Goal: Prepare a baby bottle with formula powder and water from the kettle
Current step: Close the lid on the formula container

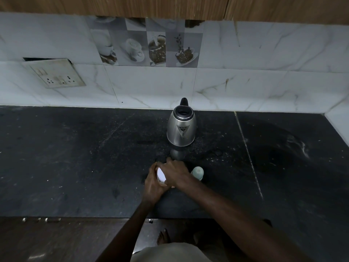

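A small container with a white lid (161, 175) stands on the black counter (75, 157), held between both hands. My left hand (154, 186) wraps its body from the left. My right hand (174, 172) lies over the lid from the right and hides most of it. Just right of the hands stands a baby bottle with a pale green cap (197, 173), upright and untouched. Behind them a steel kettle (181, 129) with a black lid and handle sits near the wall, spout facing me. Whether the lid is on tight or loose cannot be seen.
A white marble-tiled wall (245, 82) runs behind the counter, with a switch and socket plate (54, 73) at the left. Wooden cabinets (170, 6) hang overhead. A dark round object (176, 154) lies just in front of the kettle. The counter's front edge (75, 217) is near my body.
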